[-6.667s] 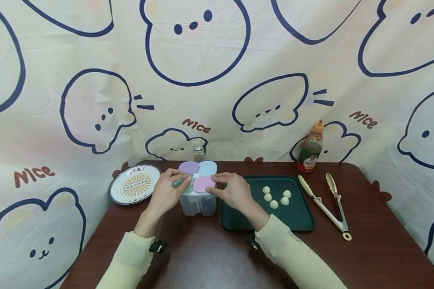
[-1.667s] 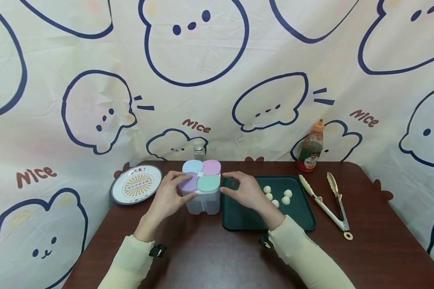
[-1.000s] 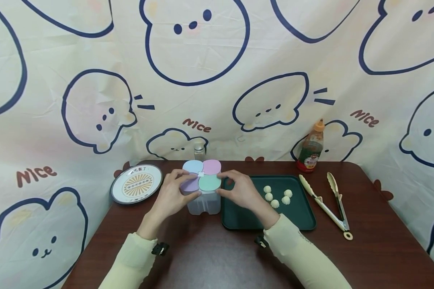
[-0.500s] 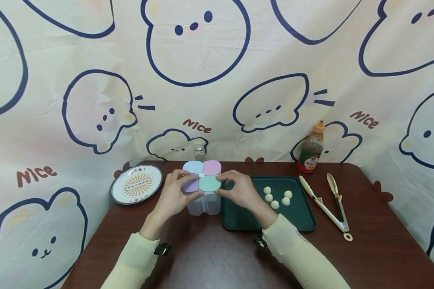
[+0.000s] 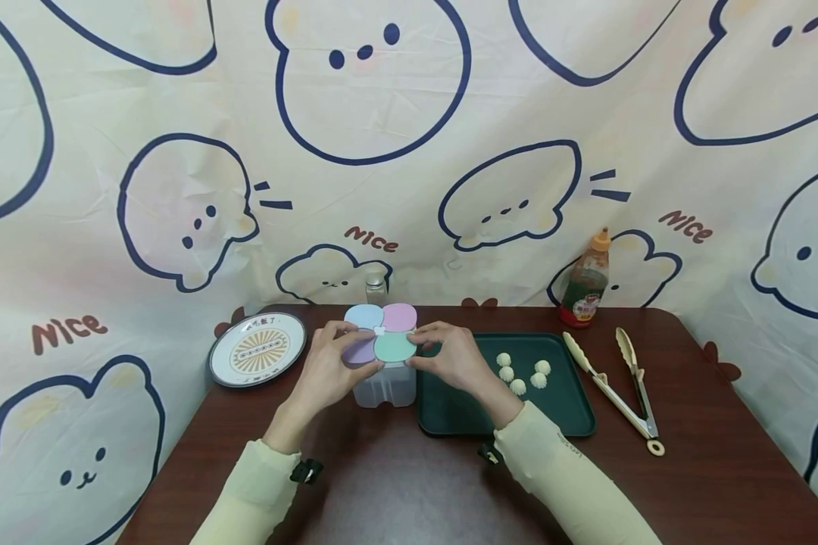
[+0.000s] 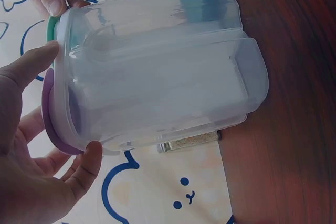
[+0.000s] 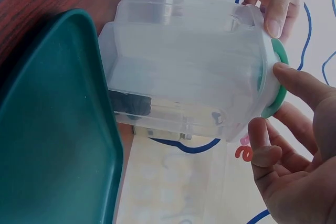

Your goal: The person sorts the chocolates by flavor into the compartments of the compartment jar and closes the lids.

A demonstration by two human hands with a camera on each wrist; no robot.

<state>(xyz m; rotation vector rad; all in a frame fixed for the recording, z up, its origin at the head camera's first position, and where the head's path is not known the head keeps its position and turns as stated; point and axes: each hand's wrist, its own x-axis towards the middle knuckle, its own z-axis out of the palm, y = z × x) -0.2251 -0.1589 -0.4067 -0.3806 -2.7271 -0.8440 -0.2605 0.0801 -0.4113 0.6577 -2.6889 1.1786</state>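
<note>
A clear plastic box stands upright at the centre of the head view, on a dark red-brown wooden table. Its walls are smooth, frosted and lobed, like a four-leaf clover seen from above, with deep grooves between the lobes. On top sit four matte pastel lids: blue and pink on the far side, purple and green on the near side, meeting at a small white hub. The box's long axis runs vertically, lids up, base on the table.

The left hand grips the box from the left, thumb on the near side by the purple lid, fingers curved round the lid rim. The right hand holds it from the right, thumb and fingers curled loosely and pinching at the green lid's edge.

Just right of the box lies a dark green, rounded-corner tray with a raised rim, carrying five small white pleated dumplings. Further right, near the right edge of the table, lie cream tongs, open in a V, with a ring at the hinge. Behind them, at the table's back edge, stands a sauce bottle with an orange cap. To the left of the box is a round plate with a dark rim and printed pattern. A small glass jar stands behind the box.

A creased cream cloth printed with navy-outlined cartoon faces and "Nice" lettering hangs behind and around the table.
</note>
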